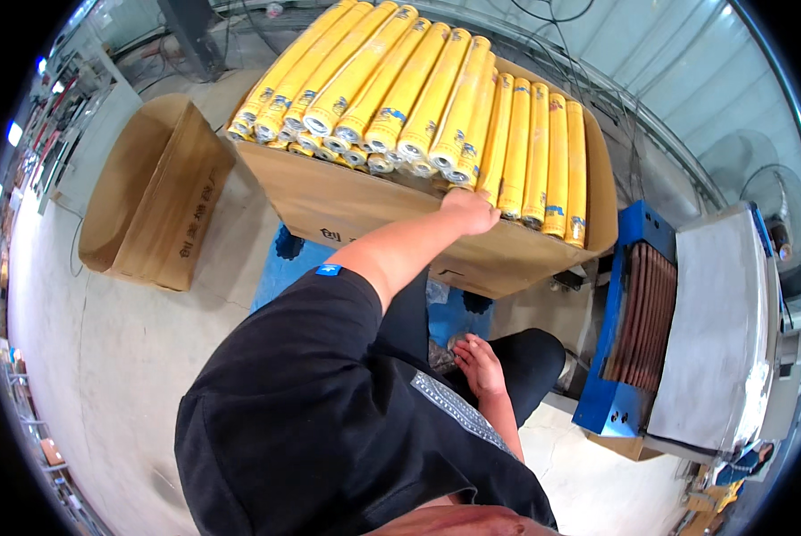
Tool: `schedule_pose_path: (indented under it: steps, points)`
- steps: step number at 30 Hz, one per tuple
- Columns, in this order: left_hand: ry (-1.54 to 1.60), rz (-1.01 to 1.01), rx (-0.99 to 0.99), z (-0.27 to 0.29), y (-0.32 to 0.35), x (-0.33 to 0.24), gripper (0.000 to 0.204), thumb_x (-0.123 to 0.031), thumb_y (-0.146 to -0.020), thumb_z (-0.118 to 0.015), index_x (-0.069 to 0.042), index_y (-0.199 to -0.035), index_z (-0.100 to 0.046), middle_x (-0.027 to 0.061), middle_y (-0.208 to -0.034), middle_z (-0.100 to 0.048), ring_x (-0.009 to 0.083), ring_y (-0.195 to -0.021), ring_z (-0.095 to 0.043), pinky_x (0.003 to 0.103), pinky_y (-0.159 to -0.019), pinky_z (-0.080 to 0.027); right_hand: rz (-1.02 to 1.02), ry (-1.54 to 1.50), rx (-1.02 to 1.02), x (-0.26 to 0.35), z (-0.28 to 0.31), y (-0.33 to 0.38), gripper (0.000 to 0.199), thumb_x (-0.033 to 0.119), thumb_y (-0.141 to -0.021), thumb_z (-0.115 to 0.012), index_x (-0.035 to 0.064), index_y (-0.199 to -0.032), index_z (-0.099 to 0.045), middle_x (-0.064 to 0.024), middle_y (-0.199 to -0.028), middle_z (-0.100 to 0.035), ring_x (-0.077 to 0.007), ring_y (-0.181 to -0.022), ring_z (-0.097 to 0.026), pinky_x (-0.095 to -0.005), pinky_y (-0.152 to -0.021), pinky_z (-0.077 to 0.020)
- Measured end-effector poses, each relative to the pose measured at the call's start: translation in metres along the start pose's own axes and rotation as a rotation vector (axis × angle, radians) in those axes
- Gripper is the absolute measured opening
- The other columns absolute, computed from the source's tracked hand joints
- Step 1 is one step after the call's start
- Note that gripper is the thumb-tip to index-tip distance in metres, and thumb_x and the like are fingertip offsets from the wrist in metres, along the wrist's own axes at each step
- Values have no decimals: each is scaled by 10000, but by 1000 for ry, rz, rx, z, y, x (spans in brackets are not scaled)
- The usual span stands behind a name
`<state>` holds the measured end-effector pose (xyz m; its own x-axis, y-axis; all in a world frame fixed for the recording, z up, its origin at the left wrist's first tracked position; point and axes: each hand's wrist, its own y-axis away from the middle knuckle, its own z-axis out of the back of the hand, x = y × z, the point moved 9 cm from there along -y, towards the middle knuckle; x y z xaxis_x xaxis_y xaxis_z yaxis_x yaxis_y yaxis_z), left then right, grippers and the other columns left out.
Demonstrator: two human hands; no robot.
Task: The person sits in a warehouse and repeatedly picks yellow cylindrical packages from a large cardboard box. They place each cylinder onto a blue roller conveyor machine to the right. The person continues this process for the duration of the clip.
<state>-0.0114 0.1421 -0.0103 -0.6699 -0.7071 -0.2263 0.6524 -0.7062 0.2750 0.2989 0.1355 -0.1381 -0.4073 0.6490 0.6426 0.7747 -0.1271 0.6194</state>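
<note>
Filling the upper middle of the frame: a large cardboard box, open at the top, placed squarely before the seated body, probably for easy reach. Close by at right, a blue-framed machine with brown ridges and a pale panel. At upper left, well apart, a smaller carton, open and leaning in view, likely from lens bend. Under the large box, a blue base with dark knobbly feet, perhaps for raising the load off the floor.

Inside the large box, yellow rolls: heaped above the rim toward the left, in a lower, single visible row toward the right. All laid side by side, ends toward the body, presumably to pack tightly and leave each end easy to grasp.

At the near rim, the left hand, just under a roll's end; fingers bent inward, tips hidden; cannot tell whether around the roll or over cardboard. Lower middle, beside the knee, the right hand: fingers loosely curled, close to a small greyish thing; cannot tell if pinching.
</note>
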Motion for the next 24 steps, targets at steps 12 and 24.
schedule_pose_path:
  steps: [12,24]
  points:
    - [-24,2,-89,-4,-12,2,564,-413,-960,-213,-103,-1290,-550,30,-1468,-398,229,-1249,-491,380,-1008,-419,-2,47,-7,0,5,-8,438,322,-887,-632,76,-1230,-513,-86,-1136,-576,-192,-1045,-550,-341,-885,-436]
    - [-68,-5,-184,-8,-12,5,542,-407,-960,-254,-92,-1229,-602,26,-1407,-478,233,-1192,-538,377,-981,-439,12,37,12,-2,4,-8,436,342,-870,-651,86,-1199,-524,-77,-1120,-576,-186,-1035,-548,-344,-877,-434]
